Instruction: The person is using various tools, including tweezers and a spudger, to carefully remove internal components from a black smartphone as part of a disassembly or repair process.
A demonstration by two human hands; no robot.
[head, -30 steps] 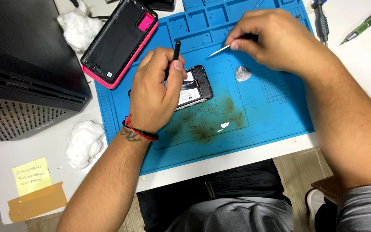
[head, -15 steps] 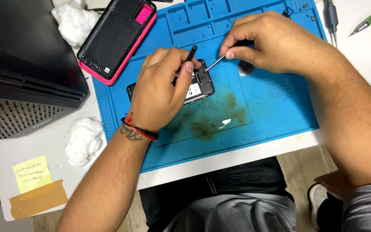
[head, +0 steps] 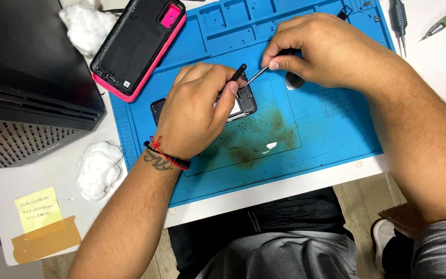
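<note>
The left hand [head: 194,111] lies over an opened phone [head: 243,102] near the middle of the blue work mat [head: 336,129], its fingers closed round a short black tool [head: 238,72] whose tip stands up just above the phone's upper end. The right hand [head: 326,49] comes in from the mat's far right corner, fingers pinched shut on a thin metal probe [head: 256,76] that slants down to the same end of the phone.

Both tips meet at one small spot, and the left hand covers most of the phone, so a slip of the probe could gouge a part inside or flick something small off across the mat; I'd judge the steep angle of the probe the likelier cause. A silvery scrap [head: 295,81] lies just beside the right hand and could be brushed away.

The mat is stained brown in its middle and sits on a white table [head: 285,188]. A pink-edged black phone shell [head: 138,44] lies at the mat's far left corner, cotton wads [head: 99,168] lie to the left, a yellow note [head: 38,209] sits near the table's near left corner, and a black machine [head: 21,77] fills the left side
</note>
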